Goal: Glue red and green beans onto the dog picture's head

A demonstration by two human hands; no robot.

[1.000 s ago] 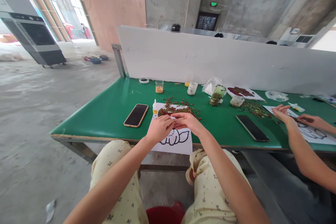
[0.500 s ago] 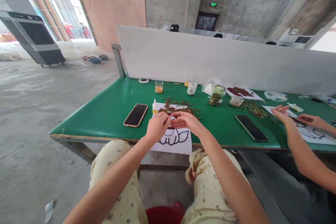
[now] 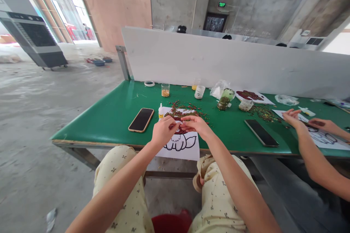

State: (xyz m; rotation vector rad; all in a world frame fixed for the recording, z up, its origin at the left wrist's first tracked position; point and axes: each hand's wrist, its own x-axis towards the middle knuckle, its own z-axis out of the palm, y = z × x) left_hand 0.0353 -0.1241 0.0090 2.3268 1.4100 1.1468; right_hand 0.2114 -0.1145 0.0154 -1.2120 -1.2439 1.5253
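Over a white paper with a black-outlined animal drawing [image 3: 177, 145], my two hands work close together. My left hand [image 3: 163, 130] is curled, its fingertips pressed together at the upper part of the drawing; what they hold is too small to name. Facing it from the right, my right hand [image 3: 197, 125] has bent fingers drawn together just above the paper, and I cannot make out anything between them. Dark red beans [image 3: 181, 131] cover part of the drawing between the hands. Green and red grains [image 3: 188, 114] lie loose behind them. A white glue bottle [image 3: 160, 111] stands at the paper's left edge.
Left lies a phone [image 3: 141, 119]; another phone [image 3: 261, 133] is at right. Behind stand a jar of orange grains [image 3: 165, 90], a whitish jar [image 3: 199, 92] and a tilted green-grain jar [image 3: 224, 101]. A co-worker's hands [image 3: 292, 117] are over another drawing. A white partition [image 3: 218, 62] borders the table.
My right hand's fingers have bent inward from a straighter pose, and the fingertips of the two hands are slightly further apart. More of the dark red beans shows between them.
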